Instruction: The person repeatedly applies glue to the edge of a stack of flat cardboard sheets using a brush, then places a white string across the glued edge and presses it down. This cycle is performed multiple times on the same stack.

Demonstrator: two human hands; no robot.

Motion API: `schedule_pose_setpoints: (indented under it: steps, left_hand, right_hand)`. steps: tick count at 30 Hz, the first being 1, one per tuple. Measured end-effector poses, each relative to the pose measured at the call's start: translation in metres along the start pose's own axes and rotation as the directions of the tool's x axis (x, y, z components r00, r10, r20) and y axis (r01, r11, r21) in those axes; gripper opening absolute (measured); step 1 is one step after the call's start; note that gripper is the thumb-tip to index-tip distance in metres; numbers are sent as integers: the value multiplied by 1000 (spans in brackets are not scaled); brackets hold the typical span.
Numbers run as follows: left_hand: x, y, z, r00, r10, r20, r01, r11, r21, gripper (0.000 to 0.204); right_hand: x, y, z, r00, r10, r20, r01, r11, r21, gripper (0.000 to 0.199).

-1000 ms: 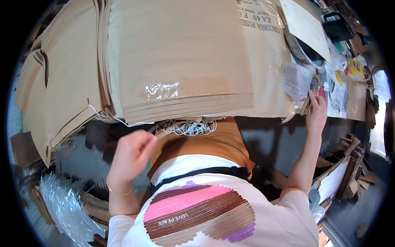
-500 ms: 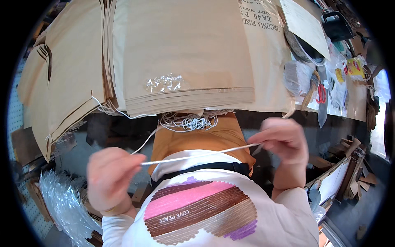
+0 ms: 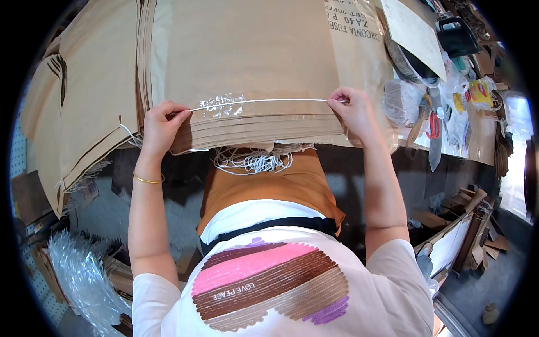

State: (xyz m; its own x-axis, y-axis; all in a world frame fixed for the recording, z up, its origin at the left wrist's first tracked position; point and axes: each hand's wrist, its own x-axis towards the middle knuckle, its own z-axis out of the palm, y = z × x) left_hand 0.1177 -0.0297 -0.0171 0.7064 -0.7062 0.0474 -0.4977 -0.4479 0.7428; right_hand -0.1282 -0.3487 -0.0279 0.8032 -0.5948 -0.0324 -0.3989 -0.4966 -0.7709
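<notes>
A white string (image 3: 264, 101) is stretched taut between my two hands, running across brown paper sheets (image 3: 252, 56) fanned in steps at their near edge. My left hand (image 3: 164, 124) pinches one end at the sheets' left side. The other end is pinched by my right hand (image 3: 352, 112) near their right side. Shiny wet-looking glue (image 3: 224, 115) shows on the top sheet just under the string. At the near table edge, a tangle of white string (image 3: 261, 162) lies over my lap.
More stacked brown paper (image 3: 95, 73) lies at the left. To the right are a plastic-wrapped white bundle (image 3: 401, 104), a brush (image 3: 419, 121), red-handled scissors (image 3: 433, 124), a knife blade (image 3: 436, 149) and a white board (image 3: 412, 33) over a round basin. Clear plastic strips (image 3: 84, 275) stand at lower left.
Both hands have moved forward from above my lap to over the paper sheets, carrying the string with them. The string is now straight and level across the stepped edges.
</notes>
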Motion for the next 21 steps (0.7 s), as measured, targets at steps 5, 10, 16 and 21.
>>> schedule_pose_setpoints:
  steps: [5,10,16,21]
  left_hand:
    - [-9,11,4,966,224,-125,-160,908,387,13]
    - [-12,27,10,893,446,-69,-292,689,663,23]
    - [-16,12,12,926,376,-47,-298,800,521,18]
    - [-15,14,10,936,351,18,-347,916,200,30]
  right_hand:
    - [2,-16,-7,952,267,148,-291,942,170,9]
    - [-3,-7,-15,927,227,299,-368,704,607,28]
    - [-7,-15,0,968,225,114,-250,911,327,33]
    - [-8,-21,31,870,-326,-369,280,944,-175,19]
